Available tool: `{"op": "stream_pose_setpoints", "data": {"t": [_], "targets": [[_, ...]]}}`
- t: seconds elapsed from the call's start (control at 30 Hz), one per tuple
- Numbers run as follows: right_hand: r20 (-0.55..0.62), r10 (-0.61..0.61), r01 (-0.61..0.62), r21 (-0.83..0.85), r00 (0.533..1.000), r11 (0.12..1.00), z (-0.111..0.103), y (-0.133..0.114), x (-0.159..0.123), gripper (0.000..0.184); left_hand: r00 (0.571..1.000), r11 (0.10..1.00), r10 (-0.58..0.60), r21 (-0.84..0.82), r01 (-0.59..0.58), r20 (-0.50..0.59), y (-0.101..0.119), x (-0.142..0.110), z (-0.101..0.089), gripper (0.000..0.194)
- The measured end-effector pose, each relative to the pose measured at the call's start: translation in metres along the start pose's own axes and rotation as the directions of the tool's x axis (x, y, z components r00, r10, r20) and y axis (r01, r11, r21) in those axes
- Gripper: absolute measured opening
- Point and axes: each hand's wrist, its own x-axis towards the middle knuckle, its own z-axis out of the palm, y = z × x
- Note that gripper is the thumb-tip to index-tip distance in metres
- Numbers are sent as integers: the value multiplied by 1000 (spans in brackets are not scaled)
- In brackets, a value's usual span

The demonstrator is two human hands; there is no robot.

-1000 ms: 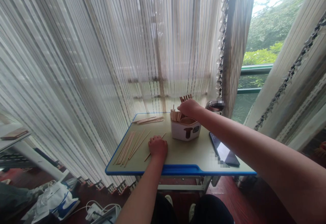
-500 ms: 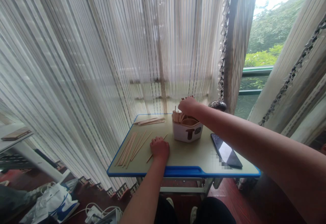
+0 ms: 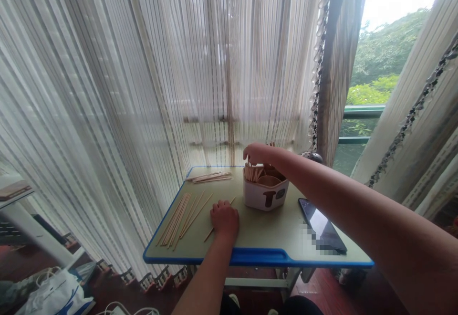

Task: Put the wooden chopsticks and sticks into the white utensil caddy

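My left hand [image 3: 224, 217] rests on the tabletop with its fingers curled over one wooden stick [image 3: 209, 233], whose two ends stick out on either side. Farther right, my right hand [image 3: 258, 153] is over the back left of a white divided holder [image 3: 263, 198] with a brown pattern. Its fingertips pinch the top of a thin wooden stick [image 3: 248, 160] above the holder's left compartment. A bundle of upright wooden sticks [image 3: 253, 174] fills that compartment. The rounded front compartment [image 3: 269, 180] shows a brown inside. My right hand and forearm partly cover the holder's back.
Loose sticks [image 3: 177, 219] lie spread on the table's left, and another pile [image 3: 211, 177] lies along the back edge. A dark phone [image 3: 322, 225] lies at the right. The table [image 3: 259, 256] has a blue rim, and a striped curtain [image 3: 161, 90] hangs just behind it.
My right hand has moved left and lower, from behind the holder to its stick compartment. My left hand stays on the same stick. The whole view has shifted slightly.
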Motion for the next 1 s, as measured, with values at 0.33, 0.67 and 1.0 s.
{"op": "stream_pose_setpoints", "data": {"t": [0.33,0.67,1.0], "targets": [[-8,65,-54,477,998,877,10,2,18,42,1000,1000,7,-19,-7,-14,-2,2,4,27],[-59,103,-56,537,993,842,14,2,19,27,1000,999,10,-37,-10,-10,-4,2,4,25],[-99,86,-26,492,991,870,18,4,14,18,999,1000,-25,8,25,22,-1,1,0,26]]}}
